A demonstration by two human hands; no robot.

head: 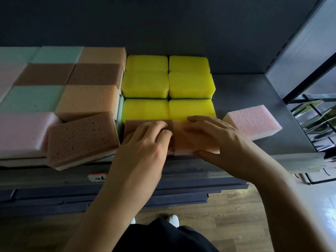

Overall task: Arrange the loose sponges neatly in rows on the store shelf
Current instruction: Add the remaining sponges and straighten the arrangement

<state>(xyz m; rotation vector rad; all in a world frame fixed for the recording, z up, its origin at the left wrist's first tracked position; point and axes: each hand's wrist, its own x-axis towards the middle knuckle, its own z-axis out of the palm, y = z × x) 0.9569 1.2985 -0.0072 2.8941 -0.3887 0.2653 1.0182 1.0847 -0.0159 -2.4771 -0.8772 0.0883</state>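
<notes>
Two sponges sit side by side at the shelf's front edge, just in front of several yellow sponges set in neat rows. My left hand rests on the brown sponge with its fingers curled over it. My right hand grips the orange sponge, fingers on top and thumb against its front face. A loose pink sponge lies askew to the right on the bare shelf. Another brown sponge leans tilted to the left of my hands.
Stacks of green, orange, brown and pink sponges fill the shelf's left side. A price tag sticks to the shelf's front rail. A metal upright and a wire rack stand at the right. Wooden floor lies below.
</notes>
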